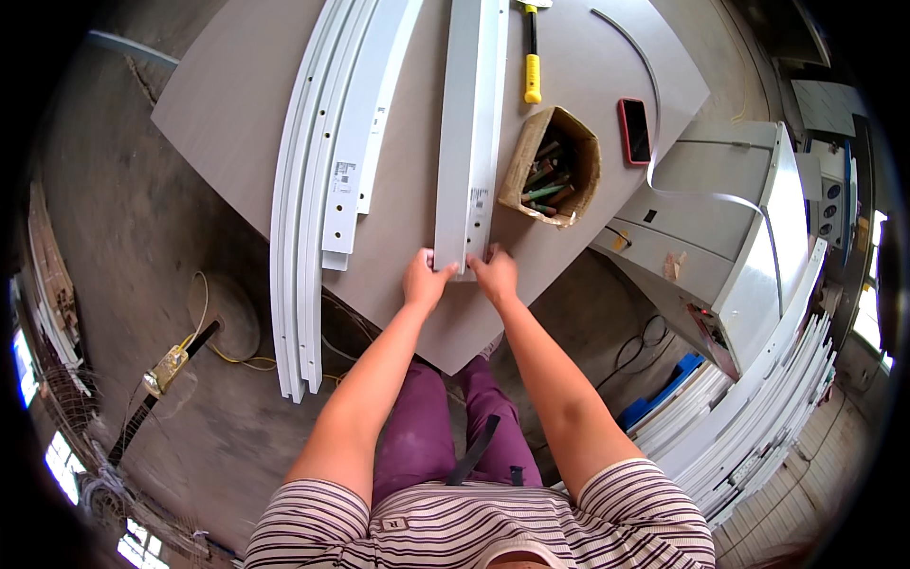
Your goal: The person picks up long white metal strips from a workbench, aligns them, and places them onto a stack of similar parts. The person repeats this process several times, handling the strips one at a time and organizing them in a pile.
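A long white metal profile [459, 142] with holes and a printed label lies lengthwise on the table, its near end close to the table's front corner. My left hand [427, 279] grips the left side of that end, thumb on the profile. From the right, my right hand [495, 272] holds the same end, fingers curled round its edge. The thumbs are close together there. Several similar white profiles [313, 190] lie side by side to the left, some sticking out past the table edge. The profile's far end is out of view.
An open cardboard box [513, 180] of short coloured sticks stands right of the profile. Beyond it lie a yellow-handled hammer [533, 71], a phone [635, 131] and a thin bent strip [654, 95]. A grey metal cabinet [701, 218] and stacked white profiles [768, 427] flank the table's right.
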Available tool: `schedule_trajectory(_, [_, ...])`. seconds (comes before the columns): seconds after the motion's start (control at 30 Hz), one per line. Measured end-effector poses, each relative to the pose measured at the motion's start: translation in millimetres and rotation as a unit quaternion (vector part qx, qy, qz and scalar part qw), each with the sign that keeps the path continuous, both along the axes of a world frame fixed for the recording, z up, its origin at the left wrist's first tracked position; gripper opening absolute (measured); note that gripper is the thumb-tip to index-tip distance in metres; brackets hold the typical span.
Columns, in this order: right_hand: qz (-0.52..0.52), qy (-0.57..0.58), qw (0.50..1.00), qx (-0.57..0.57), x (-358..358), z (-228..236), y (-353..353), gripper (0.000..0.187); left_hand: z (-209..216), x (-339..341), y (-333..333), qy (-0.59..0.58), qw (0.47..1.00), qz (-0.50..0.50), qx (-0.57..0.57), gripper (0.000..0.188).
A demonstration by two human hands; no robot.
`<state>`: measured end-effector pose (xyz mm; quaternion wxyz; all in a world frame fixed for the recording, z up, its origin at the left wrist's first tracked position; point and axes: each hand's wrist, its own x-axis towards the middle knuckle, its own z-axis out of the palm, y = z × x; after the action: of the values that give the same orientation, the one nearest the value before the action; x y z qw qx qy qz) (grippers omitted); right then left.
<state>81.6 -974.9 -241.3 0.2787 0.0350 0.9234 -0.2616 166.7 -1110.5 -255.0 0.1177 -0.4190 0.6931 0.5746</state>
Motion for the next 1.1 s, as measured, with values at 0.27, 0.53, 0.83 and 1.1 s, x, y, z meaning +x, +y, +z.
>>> schedule_trajectory(0.27, [0.033,-0.114,0.993,0.0,105.2,-0.6,110.7,0.058,2.9,116.7,97.3,-0.139,0.986,-0.08,0.038,0.05])
schedule_trajectory(0.53, [-0.161,-0.314,0.922,-0.159,109.2,13.7,146.8,0.061,1.8,125.4,114.9,-0.196,0.961,-0.076,0.179,0.064])
schedule_trajectory(0.83, [-0.193,-0.422,0.805,-0.369,103.2,35.6,161.8,0.054,50.9,128.7,90.6,-0.1,0.935,0.117,0.319,0.054])
schedule_trajectory(1.1, [-0.144,-0.365,0.845,-0.363,125.1,0.3,150.7,0.07,16.0,140.9,93.8,-0.09,0.915,0.054,0.39,0.052])
